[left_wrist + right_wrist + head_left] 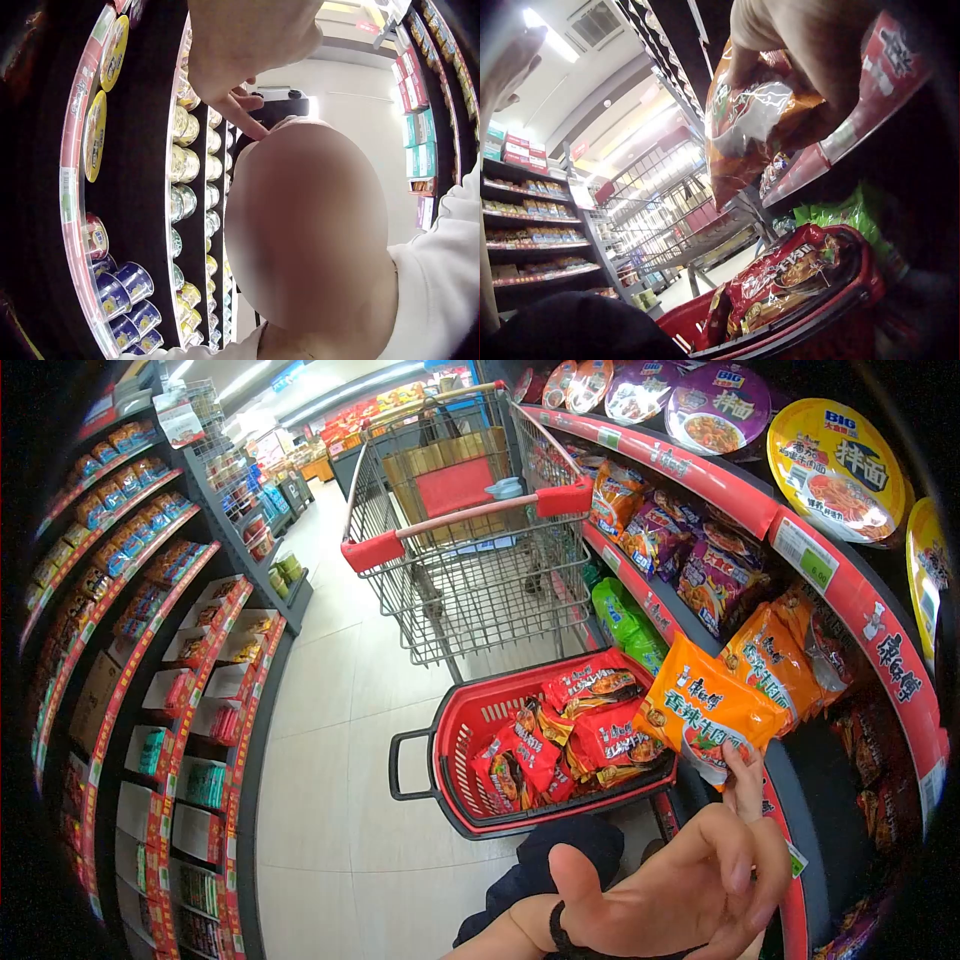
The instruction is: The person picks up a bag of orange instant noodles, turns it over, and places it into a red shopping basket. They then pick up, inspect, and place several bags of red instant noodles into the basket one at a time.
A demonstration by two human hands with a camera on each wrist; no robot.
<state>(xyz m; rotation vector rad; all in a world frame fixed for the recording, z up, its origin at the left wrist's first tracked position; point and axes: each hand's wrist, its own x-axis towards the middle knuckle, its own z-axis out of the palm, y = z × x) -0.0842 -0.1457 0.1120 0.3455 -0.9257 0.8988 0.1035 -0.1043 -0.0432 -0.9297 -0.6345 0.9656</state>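
Note:
My right hand [742, 785] grips an orange packet of instant noodles [700, 700] by its lower edge, fingers on its front. In the right wrist view, the right hand [802, 52] has its fingers curled over the packet [754, 120]. My left hand [670, 880] is nearer the head camera, thumb raised and fingers loosely bent, holding nothing. Below and left of the orange packet, a red shopping basket [447, 768] contains several red noodle packets [530, 750]. More orange packets [770, 655] stand on the shelf just behind the held one.
A metal shopping cart [480, 580] stands beyond the basket. Noodle bowls [840, 470] line the upper right shelf, above purple packets [715, 575]. A green packet [625, 622] lies beside the basket. Stocked shelves [190, 690] run along the left, across the tiled floor [310, 760].

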